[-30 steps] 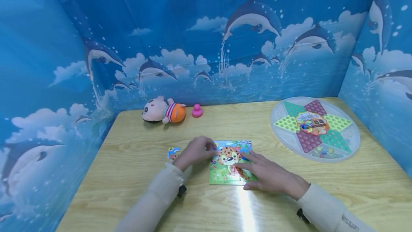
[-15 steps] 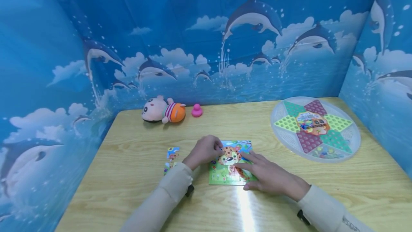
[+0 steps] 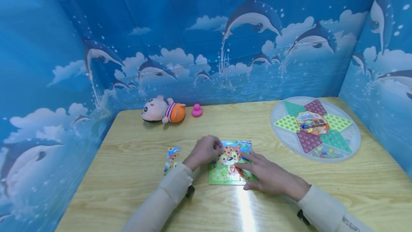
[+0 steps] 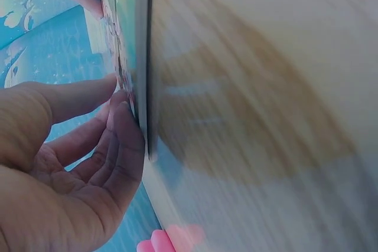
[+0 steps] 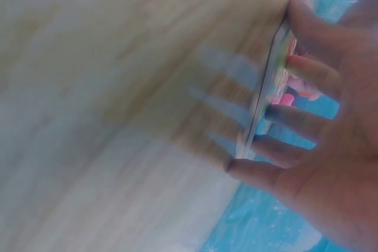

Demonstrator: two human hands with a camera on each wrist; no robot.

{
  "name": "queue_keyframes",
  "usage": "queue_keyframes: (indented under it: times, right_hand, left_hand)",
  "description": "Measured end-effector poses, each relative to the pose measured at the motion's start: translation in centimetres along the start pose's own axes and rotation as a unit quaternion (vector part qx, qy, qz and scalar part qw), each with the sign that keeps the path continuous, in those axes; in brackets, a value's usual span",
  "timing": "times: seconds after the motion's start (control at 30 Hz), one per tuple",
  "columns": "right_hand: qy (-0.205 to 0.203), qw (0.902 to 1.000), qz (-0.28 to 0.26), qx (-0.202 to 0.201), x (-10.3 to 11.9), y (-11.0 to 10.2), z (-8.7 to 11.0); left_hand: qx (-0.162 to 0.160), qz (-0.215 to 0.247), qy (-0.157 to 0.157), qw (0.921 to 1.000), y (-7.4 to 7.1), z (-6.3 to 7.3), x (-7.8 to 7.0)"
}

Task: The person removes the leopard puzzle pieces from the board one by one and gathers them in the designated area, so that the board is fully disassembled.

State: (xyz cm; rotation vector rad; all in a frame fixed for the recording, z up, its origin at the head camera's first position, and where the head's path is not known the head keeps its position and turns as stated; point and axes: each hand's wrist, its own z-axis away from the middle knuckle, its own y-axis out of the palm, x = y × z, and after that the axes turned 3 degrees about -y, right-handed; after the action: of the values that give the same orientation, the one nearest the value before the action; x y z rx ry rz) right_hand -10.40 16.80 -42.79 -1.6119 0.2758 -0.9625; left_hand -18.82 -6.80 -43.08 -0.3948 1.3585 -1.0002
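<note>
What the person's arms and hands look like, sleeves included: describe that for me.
Long, light beige fabric sleeves cover both arms: the left sleeve looks plain, while the right sleeve bears small dark lettering, illegible here. A small black item shows by the left cuff, and a similar black item by the right. The left hand and right hand are ungloved.

Worktop (image 3: 128, 160): smooth, glossy, wood-grained. Puzzle (image 3: 229, 158): printed, glossy. Doll (image 3: 165, 112), near back left corner: matt plush cloth. Game board (image 3: 309, 142), near right edge: translucent plastic.

Hands (image 3: 205, 151) (image 3: 273, 175): 2 | puzzle (image 3: 222, 177), doll (image 3: 165, 111), pink toy (image 3: 197, 111), game board (image 3: 312, 124): 1 (each)
</note>
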Motion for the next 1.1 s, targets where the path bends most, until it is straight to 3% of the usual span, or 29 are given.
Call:
queue_keyframes:
  times: [0.33,0.73,1.1]
  right_hand:
    - [0.007,1.0000,-0.003,0.002,-0.1,0.2,0.0]
    - [0.005,0.9999,-0.010,-0.001,-0.1,0.2,0.0]
    - [0.007,0.9999,-0.009,-0.004,-0.2,0.4,0.1]
  left_hand:
    - [-0.009,0.062,-0.004,0.9980,-0.3,0.0,0.2]
    - [-0.020,0.099,-0.003,0.9949,-0.4,0.2,0.7]
    - [-0.027,0.110,-0.021,0.9933,-1.6,0.9,2.2]
